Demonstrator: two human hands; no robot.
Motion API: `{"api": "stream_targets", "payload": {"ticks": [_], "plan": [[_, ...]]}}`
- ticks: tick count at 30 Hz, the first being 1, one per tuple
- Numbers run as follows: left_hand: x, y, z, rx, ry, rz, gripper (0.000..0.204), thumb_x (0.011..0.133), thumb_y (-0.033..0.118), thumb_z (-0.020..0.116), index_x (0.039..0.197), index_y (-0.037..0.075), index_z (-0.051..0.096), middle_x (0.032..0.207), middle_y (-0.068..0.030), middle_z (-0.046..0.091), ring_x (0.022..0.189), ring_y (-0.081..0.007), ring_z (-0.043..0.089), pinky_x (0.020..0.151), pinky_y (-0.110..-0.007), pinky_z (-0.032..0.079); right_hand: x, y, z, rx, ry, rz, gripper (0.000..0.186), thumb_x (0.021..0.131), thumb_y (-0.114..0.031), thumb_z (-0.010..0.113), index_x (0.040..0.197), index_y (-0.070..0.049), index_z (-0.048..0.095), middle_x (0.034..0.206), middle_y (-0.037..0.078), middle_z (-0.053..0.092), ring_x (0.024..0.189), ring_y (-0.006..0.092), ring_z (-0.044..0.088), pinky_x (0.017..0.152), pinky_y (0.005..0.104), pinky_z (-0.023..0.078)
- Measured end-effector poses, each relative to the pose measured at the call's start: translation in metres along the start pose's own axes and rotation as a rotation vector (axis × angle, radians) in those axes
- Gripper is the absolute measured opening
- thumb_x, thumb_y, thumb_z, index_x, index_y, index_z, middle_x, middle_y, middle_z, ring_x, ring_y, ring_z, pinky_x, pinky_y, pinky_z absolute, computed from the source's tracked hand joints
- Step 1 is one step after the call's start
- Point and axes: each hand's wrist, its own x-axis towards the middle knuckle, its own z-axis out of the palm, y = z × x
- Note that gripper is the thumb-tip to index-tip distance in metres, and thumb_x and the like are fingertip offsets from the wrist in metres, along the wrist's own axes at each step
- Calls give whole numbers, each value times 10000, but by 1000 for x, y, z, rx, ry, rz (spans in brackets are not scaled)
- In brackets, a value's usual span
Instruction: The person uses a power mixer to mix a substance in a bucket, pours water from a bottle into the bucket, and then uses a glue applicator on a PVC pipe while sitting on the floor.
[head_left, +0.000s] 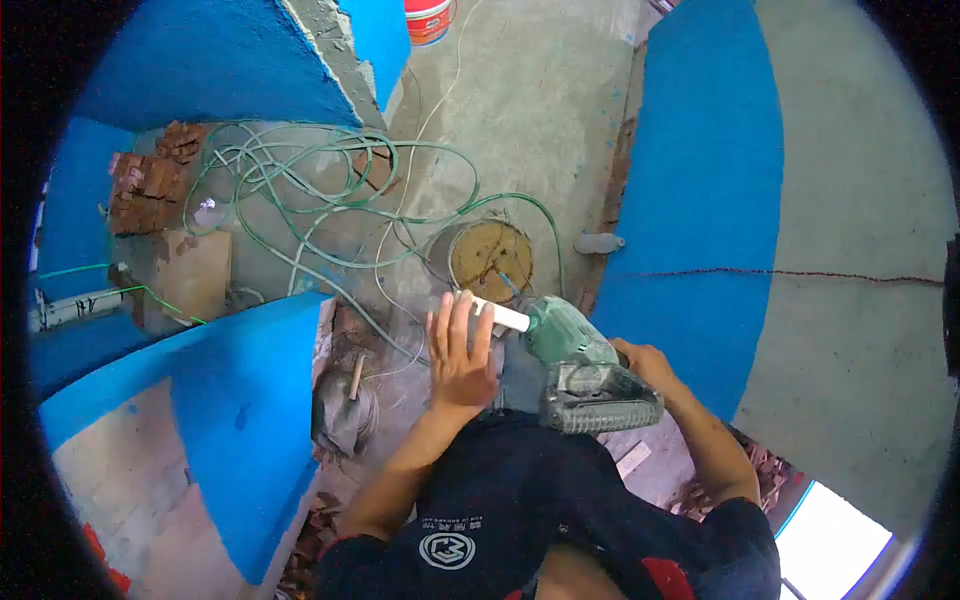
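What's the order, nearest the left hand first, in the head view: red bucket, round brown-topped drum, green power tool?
1. Green power tool: just right of the left hand.
2. Round brown-topped drum: on the floor ahead.
3. Red bucket: at the top edge.

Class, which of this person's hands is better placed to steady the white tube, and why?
The left hand, probably: its fingers lie at the white tube, while the right hand is at the rear of the green power tool, farther from the tube.

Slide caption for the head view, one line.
Left hand at the white tube of a green power tool, right hand at its rear, looped green hose beyond.
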Motion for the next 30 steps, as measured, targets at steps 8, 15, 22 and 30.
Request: {"api": "stream_targets", "payload": {"ticks": [8,15,22,30], "plan": [[60,-26,18,108,-917,-9,164,669,231,682,686,73,721,691,-153,682,656,-330,684,619,-447,529,22,-23,-25,-214,-119,-75,514,719,-209,709,1215,-191,573,903,161,690,825,392,654,677,517,505],[7,-47,76,70,-979,-253,191,671,223,653,808,127,746,747,-154,689,699,-342,678,654,-450,534,85,2,-7,-340,-367,-171,404,731,-211,653,1127,-159,593,842,164,686,797,367,677,651,518,510],[-31,-63,181,75,-895,-390,210,671,209,658,832,102,737,783,-144,696,730,-340,675,684,-433,536,164,67,33,-368,-343,-244,374,758,-202,622,1130,-169,605,834,163,686,768,366,676,640,517,513],[23,-25,201,119,-1042,-525,238,726,287,664,846,101,754,846,-137,717,826,-304,703,733,-416,544,198,114,25,-380,-368,-294,527,722,-240,674,1224,-145,545,1002,191,655,936,378,651,727,511,524]]}}
